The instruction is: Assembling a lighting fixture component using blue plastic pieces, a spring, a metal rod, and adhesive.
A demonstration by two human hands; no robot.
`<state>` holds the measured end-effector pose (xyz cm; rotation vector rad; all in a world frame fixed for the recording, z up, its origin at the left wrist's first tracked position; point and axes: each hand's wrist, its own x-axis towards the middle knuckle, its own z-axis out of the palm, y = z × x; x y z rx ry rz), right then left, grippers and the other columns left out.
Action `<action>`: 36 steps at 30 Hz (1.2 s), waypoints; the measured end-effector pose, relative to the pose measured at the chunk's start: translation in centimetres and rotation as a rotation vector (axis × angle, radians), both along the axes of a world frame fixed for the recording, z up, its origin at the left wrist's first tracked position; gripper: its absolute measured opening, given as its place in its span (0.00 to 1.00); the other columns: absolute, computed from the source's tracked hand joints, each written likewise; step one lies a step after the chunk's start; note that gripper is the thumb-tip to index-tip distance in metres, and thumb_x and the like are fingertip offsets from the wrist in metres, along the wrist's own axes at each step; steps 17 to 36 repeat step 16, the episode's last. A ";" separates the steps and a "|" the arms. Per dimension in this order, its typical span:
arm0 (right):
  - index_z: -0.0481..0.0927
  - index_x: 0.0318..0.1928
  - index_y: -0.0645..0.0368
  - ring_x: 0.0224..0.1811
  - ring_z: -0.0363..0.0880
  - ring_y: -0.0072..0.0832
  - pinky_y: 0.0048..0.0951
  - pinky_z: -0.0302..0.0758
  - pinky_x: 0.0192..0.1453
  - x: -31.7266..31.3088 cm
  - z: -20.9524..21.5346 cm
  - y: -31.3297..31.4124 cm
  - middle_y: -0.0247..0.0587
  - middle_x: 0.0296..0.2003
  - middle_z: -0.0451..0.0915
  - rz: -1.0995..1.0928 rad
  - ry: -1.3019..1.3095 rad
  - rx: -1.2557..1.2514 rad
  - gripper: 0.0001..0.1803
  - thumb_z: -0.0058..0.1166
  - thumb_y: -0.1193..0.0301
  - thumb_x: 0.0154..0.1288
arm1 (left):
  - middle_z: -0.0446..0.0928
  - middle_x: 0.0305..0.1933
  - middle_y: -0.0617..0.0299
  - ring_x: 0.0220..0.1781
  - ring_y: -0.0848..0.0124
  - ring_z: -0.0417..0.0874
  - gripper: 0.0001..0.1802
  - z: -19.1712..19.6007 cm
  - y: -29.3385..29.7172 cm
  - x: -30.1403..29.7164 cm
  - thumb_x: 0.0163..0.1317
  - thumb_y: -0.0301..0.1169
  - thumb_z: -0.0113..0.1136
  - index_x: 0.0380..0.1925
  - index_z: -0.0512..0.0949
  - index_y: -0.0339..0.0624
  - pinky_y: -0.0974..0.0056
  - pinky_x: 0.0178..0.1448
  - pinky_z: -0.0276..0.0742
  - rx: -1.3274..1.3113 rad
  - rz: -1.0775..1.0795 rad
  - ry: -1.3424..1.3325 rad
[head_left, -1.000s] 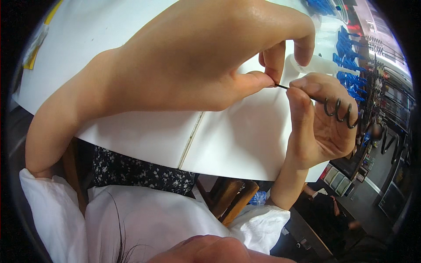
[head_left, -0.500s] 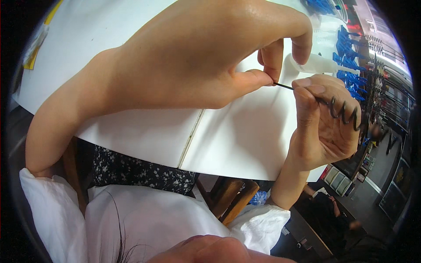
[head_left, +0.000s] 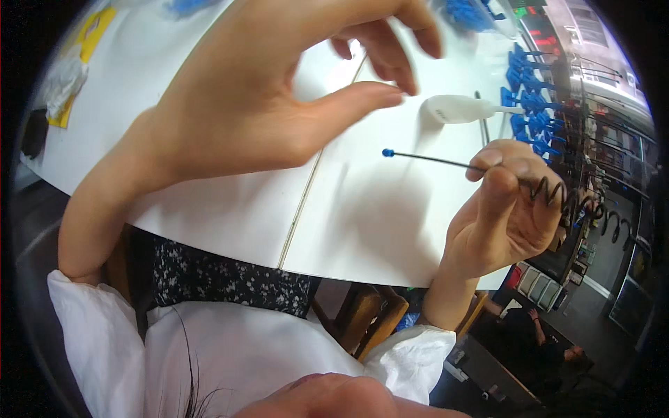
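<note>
Between the thumb and fingers of my right hand (head_left: 505,205) is a thin black coiled wire (head_left: 435,159). Its straight end points left and carries a small blue tip (head_left: 388,152); the spiral part runs off to the right past my palm. My left hand (head_left: 279,90) hovers above the table to the left of that tip, thumb and fingers apart, holding nothing. Beyond my right hand lies a white squeeze bottle (head_left: 456,109) with a narrow nozzle aimed right.
Several blue clips or stands (head_left: 529,104) line the right edge of the white table (head_left: 230,209), black coils rising beyond them. Blue pieces in clear plastic (head_left: 474,14) lie at the back. A yellow-edged item (head_left: 94,31) is far left. Another person (head_left: 526,334) sits at lower right.
My left hand has let go of the wire's end and moved left, its fingers opening. The blue tip now shows. My right hand still grips the wire, a little lower.
</note>
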<state>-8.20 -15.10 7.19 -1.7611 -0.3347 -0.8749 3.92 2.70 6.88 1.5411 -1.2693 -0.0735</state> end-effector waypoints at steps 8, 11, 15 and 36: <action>0.72 0.34 0.62 0.27 0.72 0.27 0.19 0.65 0.26 -0.9 2.3 0.1 0.42 0.26 0.76 -0.048 -0.006 -0.148 0.10 0.60 0.73 0.59 | 0.80 0.31 0.58 0.34 0.67 0.81 0.10 0.1 1.3 -1.6 0.49 0.19 0.60 0.34 0.79 0.37 0.67 0.40 0.71 0.143 -0.021 0.080; 0.72 0.33 0.63 0.27 0.73 0.27 0.19 0.67 0.28 -1.2 3.3 0.4 0.43 0.26 0.76 -0.053 0.035 -0.186 0.10 0.61 0.73 0.58 | 0.80 0.29 0.58 0.32 0.65 0.80 0.08 0.7 1.5 -2.0 0.49 0.20 0.62 0.31 0.80 0.39 0.66 0.40 0.71 0.182 -0.053 0.066; 0.73 0.32 0.63 0.26 0.73 0.27 0.19 0.68 0.28 -1.1 3.6 0.5 0.42 0.25 0.77 -0.045 0.043 -0.199 0.11 0.63 0.73 0.56 | 0.80 0.28 0.58 0.31 0.64 0.79 0.08 1.0 1.5 -2.2 0.48 0.21 0.64 0.31 0.81 0.41 0.65 0.40 0.71 0.215 -0.079 0.050; 0.73 0.33 0.62 0.26 0.74 0.28 0.20 0.68 0.28 -1.4 3.6 0.7 0.43 0.26 0.77 -0.060 0.070 -0.165 0.11 0.63 0.72 0.57 | 0.80 0.29 0.58 0.32 0.64 0.79 0.08 1.1 1.4 -2.3 0.48 0.22 0.64 0.31 0.82 0.42 0.65 0.40 0.71 0.220 -0.088 0.054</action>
